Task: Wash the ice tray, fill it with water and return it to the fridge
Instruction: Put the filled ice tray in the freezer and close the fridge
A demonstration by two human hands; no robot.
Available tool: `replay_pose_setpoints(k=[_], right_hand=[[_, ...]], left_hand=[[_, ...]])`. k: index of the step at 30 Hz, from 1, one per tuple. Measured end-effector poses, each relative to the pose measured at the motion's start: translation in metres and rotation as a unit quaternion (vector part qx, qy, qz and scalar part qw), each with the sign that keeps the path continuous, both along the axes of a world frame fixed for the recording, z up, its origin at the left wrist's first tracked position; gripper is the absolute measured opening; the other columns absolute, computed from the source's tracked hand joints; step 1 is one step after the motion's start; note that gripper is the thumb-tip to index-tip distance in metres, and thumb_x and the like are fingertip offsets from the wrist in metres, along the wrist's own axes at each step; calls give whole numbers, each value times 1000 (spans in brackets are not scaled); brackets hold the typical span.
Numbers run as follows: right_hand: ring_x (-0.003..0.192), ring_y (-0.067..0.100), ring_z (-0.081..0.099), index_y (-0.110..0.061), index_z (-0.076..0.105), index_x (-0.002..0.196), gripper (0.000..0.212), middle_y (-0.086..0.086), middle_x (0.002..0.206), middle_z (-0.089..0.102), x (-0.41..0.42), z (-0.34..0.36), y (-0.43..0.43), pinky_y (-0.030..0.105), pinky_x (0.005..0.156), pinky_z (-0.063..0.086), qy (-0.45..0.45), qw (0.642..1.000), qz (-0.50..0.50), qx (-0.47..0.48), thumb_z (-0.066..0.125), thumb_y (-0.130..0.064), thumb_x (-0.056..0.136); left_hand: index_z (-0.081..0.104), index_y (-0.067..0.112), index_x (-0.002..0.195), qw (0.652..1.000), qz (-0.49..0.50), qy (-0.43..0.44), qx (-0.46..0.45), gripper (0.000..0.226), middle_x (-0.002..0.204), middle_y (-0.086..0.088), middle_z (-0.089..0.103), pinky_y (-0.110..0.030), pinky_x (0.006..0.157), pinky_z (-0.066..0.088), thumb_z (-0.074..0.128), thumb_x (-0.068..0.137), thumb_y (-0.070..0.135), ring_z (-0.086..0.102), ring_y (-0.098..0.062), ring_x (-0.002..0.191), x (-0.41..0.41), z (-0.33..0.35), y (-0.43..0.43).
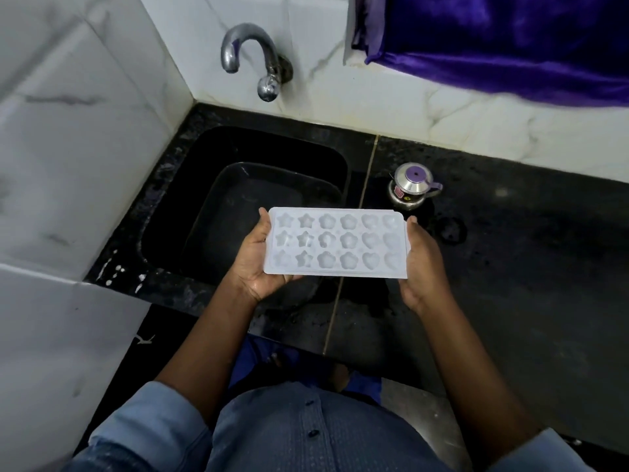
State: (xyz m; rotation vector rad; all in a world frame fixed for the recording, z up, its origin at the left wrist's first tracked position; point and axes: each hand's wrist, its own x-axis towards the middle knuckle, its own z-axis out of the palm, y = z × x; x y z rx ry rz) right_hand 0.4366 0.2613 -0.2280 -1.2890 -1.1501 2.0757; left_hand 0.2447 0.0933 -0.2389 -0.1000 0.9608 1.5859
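The ice tray (335, 243) is held flat between the two hands, with its little star, flower and heart cups facing up. Its left end is gripped by the left hand (258, 267), with the thumb on top and the fingers tucked under. Its right end is gripped by the right hand (425, 264), with the thumb pressed against the edge. The tray is most likely kept level like this so that nothing can tip out of the cups. Whether water is in the cups cannot be told.

The sink (238, 144) lies just past the left hand and lower down, so the tray can be moved over it quickly. The tap (248, 52) is further off, beyond the left hand, and no water is seen coming from it. A small steel pot (413, 185) is standing just past the right hand on the black counter (510, 250). No fridge is seen.
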Motion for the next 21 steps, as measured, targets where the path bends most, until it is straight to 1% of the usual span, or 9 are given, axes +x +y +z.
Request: replay_pose_setpoints(k=[3, 5, 7, 9, 11, 14, 17, 19, 21], right_hand=[[105, 29, 76, -10, 70, 125, 44, 9, 115, 79, -4, 4, -4, 48, 90, 61, -12, 1000, 0, 20, 43, -42, 112], [104, 30, 76, -9, 70, 124, 43, 10, 114, 79, -7, 6, -7, 48, 89, 62, -12, 1000, 9, 25, 44, -40, 111], [104, 31, 76, -7, 70, 125, 42, 11, 114, 78, -12, 8, -12, 47, 87, 62, -10, 999, 22, 29, 45, -39, 111], [103, 31, 76, -7, 70, 124, 42, 11, 114, 78, -17, 11, -17, 44, 84, 62, -10, 999, 41, 33, 46, -38, 111], [104, 31, 76, -9, 72, 122, 41, 11, 114, 78, -23, 11, -25, 45, 86, 62, -11, 997, 60, 38, 47, -39, 110], [105, 31, 76, -12, 73, 119, 38, 10, 114, 79, -30, 12, -35, 51, 90, 61, -15, 994, 96, 42, 50, -41, 109], [105, 32, 76, -12, 73, 121, 42, 11, 115, 78, -40, 12, -50, 54, 92, 60, -22, 990, 132, 33, 49, -43, 109], [107, 34, 75, -10, 72, 124, 46, 13, 117, 77, -47, 11, -60, 57, 96, 58, -23, 987, 157, 25, 47, -45, 109], [110, 35, 74, -10, 72, 127, 50, 13, 120, 77, -55, 9, -75, 59, 100, 56, -30, 982, 187, 18, 45, -48, 109]], left_hand=[[60, 12, 145, 1000, 12, 11, -5, 85, 150, -20, 59, -62, 108, 49, 30, 100, 78, 60, -42, 135, 3, 3, -14], [58, 12, 147, 1000, 20, 13, -4, 85, 151, -19, 58, -64, 113, 44, 31, 100, 78, 57, -41, 138, 2, 3, -24], [62, 12, 144, 999, 37, 10, -6, 83, 150, -18, 60, -63, 111, 47, 32, 101, 76, 59, -40, 136, 3, 3, -35], [72, 12, 134, 998, 55, 9, -8, 80, 145, -18, 63, -61, 104, 53, 33, 102, 74, 65, -39, 130, 4, 2, -46], [73, 12, 132, 997, 72, 5, -4, 79, 144, -18, 65, -59, 99, 57, 33, 102, 73, 67, -38, 126, 6, 1, -58], [57, 12, 149, 996, 94, -5, 8, 80, 150, -18, 59, -62, 106, 53, 34, 103, 73, 62, -39, 133, 8, -1, -77], [41, 19, 162, 995, 101, -13, 23, 81, 162, -15, 47, -68, 119, 34, 35, 102, 75, 46, -41, 148, 9, -3, -104], [45, 17, 159, 993, 115, -25, 25, 84, 160, -16, 49, -67, 121, 32, 35, 101, 77, 47, -41, 147, 12, -4, -121], [52, 13, 154, 989, 141, -34, 27, 85, 154, -18, 55, -65, 117, 39, 35, 101, 77, 55, -41, 141, 15, -4, -142]])
